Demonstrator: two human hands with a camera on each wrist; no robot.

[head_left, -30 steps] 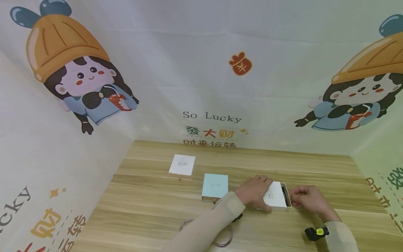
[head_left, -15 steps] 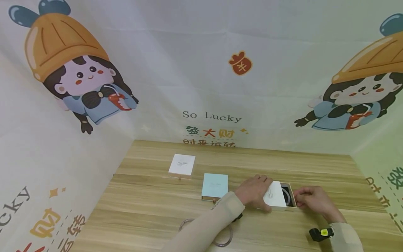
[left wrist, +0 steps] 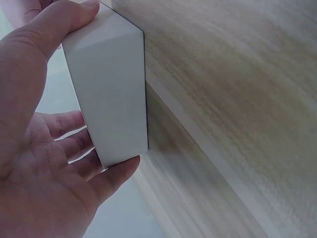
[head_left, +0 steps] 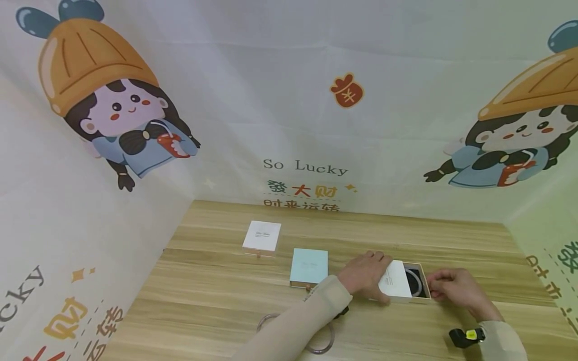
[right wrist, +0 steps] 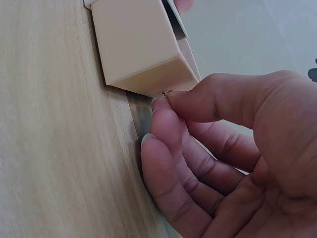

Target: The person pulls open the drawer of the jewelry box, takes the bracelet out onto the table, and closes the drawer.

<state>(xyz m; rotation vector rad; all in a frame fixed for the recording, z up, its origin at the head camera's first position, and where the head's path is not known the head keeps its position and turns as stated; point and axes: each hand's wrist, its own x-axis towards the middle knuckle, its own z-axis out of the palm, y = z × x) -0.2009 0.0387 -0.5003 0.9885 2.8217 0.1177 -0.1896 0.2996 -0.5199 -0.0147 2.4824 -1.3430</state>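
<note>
A white sliding gift box [head_left: 395,281] lies on the table with its drawer [head_left: 426,283] partly out to the right. My left hand [head_left: 365,273] grips the box's outer sleeve; in the left wrist view the thumb [left wrist: 74,17] lies along one face and the fingers hold the other side. Thumb and fingertips of my right hand [head_left: 460,288] pinch a small pull tab [right wrist: 166,93] on the drawer's end, mostly hidden between them. Inside the drawer, on a dark lining, sits a pale bangle [head_left: 419,284], its left part covered by the sleeve.
Left of the hands stand a light-blue box [head_left: 309,265] and, farther back, another white box [head_left: 262,235]. A translucent bangle [head_left: 332,337] lies on the wooden table [head_left: 217,291], partly hidden under the left forearm. Printed cloth walls [head_left: 388,165] enclose the table's back and sides.
My right hand has moved right, drawing the drawer farther out of the sleeve, so more of the bangle inside shows. My left hand has stayed in place on the box.
</note>
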